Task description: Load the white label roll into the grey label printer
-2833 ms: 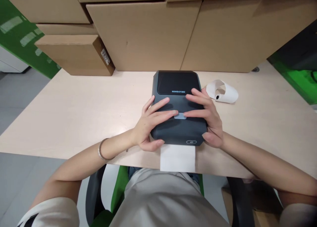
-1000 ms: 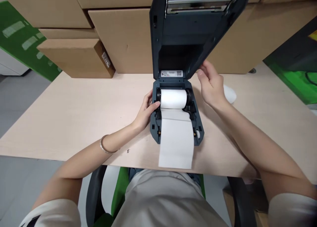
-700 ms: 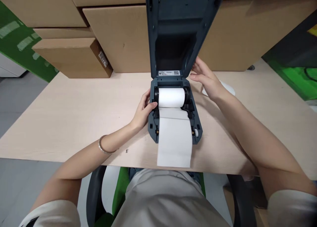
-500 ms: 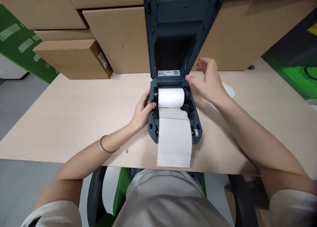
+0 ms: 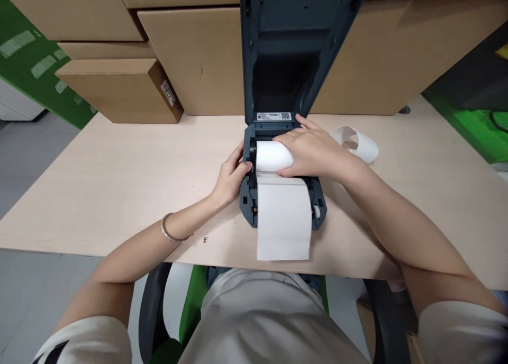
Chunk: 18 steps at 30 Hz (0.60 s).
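Observation:
A dark blue-grey label printer (image 5: 249,208) stands on the table with its lid (image 5: 296,41) raised. Inside lies a white label roll (image 5: 272,156), its loose strip (image 5: 284,221) hanging forward over the printer's front. My left hand (image 5: 232,176) grips the printer's left side, thumb over the rim. Over the right end of the roll, my right hand (image 5: 309,149) has its fingers closed around it, and the thumb side sits by the front of the roll. The right-hand roll holder is hidden under that hand.
A curled piece of white paper (image 5: 367,146) lies on the table (image 5: 119,189) right of the printer. Large cardboard boxes (image 5: 198,62) line the back edge, with a smaller flat carton (image 5: 115,94) at the back left.
My right hand has moved left from beside the hinge onto the roll's right end. The curled paper behind it shows more. My left hand keeps its hold on the printer.

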Each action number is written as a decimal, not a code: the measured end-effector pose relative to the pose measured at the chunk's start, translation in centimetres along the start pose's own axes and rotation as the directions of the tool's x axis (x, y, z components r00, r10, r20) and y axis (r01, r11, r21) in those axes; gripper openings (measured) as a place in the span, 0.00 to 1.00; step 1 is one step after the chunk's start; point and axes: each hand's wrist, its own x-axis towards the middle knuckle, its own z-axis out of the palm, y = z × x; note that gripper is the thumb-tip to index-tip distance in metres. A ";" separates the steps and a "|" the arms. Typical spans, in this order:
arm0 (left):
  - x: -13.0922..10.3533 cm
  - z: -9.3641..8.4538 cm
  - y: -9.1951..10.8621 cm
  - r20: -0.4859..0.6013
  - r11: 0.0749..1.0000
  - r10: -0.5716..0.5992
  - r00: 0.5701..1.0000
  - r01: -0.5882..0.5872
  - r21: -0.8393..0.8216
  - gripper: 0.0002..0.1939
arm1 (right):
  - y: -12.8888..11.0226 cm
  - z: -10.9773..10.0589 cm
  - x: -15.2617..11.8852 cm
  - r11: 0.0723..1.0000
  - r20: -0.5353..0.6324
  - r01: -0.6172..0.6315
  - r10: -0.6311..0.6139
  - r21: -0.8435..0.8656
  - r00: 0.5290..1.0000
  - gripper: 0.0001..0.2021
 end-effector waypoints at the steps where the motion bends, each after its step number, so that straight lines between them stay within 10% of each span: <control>1: 0.0 0.0 0.1 0.001 1.000 -0.002 1.000 0.002 0.004 0.35 | -0.1 0.0 0.0 1.000 -0.018 0.000 0.000 0.006 1.000 0.25; 11: 0.0 -0.3 0.5 0.014 1.000 0.007 1.000 -0.007 0.025 0.35 | 1.4 -5.4 -4.1 0.921 -0.365 -0.063 0.214 0.384 0.906 0.36; 18: 0.0 -0.3 0.1 0.010 1.000 0.014 1.000 -0.014 0.013 0.34 | 8.7 -5.1 -5.3 0.855 -0.219 -0.414 0.489 0.313 0.844 0.38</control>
